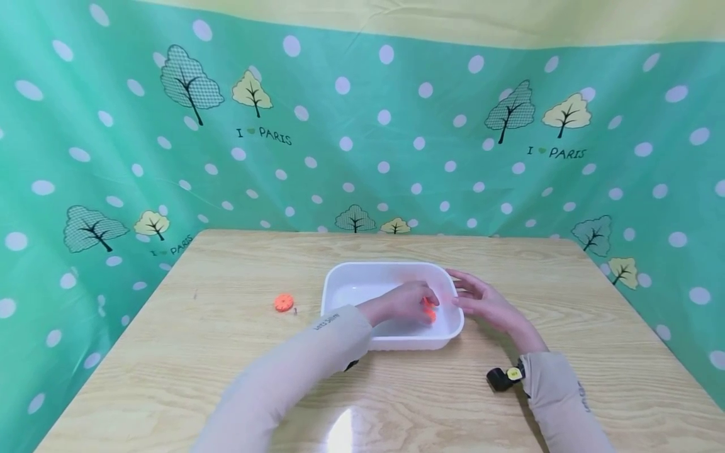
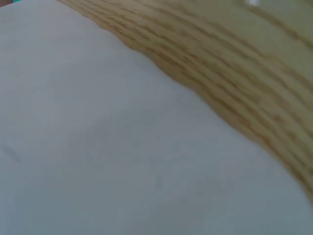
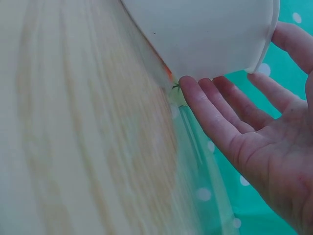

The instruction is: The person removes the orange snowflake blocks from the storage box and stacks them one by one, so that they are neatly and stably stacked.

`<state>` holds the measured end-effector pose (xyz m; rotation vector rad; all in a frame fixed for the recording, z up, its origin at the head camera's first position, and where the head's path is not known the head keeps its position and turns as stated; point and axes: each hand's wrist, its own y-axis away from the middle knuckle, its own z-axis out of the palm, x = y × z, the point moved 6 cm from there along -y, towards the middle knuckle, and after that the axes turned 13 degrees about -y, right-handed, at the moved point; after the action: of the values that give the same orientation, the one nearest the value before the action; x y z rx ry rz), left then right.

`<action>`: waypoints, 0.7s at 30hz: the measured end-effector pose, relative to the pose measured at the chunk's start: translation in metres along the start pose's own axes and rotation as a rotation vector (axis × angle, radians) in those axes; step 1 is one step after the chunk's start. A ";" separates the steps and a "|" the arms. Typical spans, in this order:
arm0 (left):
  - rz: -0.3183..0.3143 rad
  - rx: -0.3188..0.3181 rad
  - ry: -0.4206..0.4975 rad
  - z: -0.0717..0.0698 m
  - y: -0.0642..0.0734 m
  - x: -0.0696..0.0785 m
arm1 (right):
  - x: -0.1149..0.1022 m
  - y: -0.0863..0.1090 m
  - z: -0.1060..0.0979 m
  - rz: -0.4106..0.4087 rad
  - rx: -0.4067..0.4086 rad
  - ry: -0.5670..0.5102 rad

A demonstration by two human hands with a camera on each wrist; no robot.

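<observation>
A white rectangular plastic tub (image 1: 345,343) stands on the wooden table. My left hand (image 1: 404,302) reaches over its near side into the right part of the tub, fingers bent around an orange piece (image 1: 429,310). The hand covers much of that piece, so its full shape is hidden. At the tub's right end is my right hand (image 1: 481,302), its fingers nearly straight and touching the outer wall and rim. The right wrist view shows this hand (image 3: 264,122) palm up beside the tub wall (image 3: 215,39). Only a pale sleeve (image 2: 98,127) and table show in the left wrist view.
Left of the tub, a round orange disc (image 1: 284,302) with a notched edge lies on the table (image 1: 226,352). A tiny dark mark shows beside it. A green dotted curtain (image 1: 317,126) hangs behind and along the sides. A black camera (image 1: 500,379) is strapped to my right wrist.
</observation>
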<state>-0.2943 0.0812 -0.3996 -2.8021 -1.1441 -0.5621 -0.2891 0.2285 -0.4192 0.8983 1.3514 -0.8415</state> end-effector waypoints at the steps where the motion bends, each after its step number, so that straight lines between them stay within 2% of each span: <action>1: 0.011 0.000 -0.014 0.001 0.000 0.000 | 0.000 0.000 0.000 0.000 0.000 -0.002; 3: 0.038 0.004 -0.052 0.003 0.000 0.000 | 0.000 0.000 0.001 0.002 0.002 0.002; 8: 0.050 -0.032 -0.090 0.007 -0.001 0.000 | 0.000 -0.001 -0.001 0.003 0.011 0.029; 10: 0.044 -0.050 -0.090 0.009 -0.002 0.000 | 0.000 -0.001 -0.001 0.006 0.017 0.033; 21: 0.094 -0.065 -0.141 0.012 -0.004 0.002 | 0.003 -0.001 -0.003 0.008 0.021 0.043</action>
<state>-0.2917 0.0876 -0.4104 -2.9748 -1.0269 -0.4070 -0.2914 0.2304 -0.4222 0.9428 1.3774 -0.8355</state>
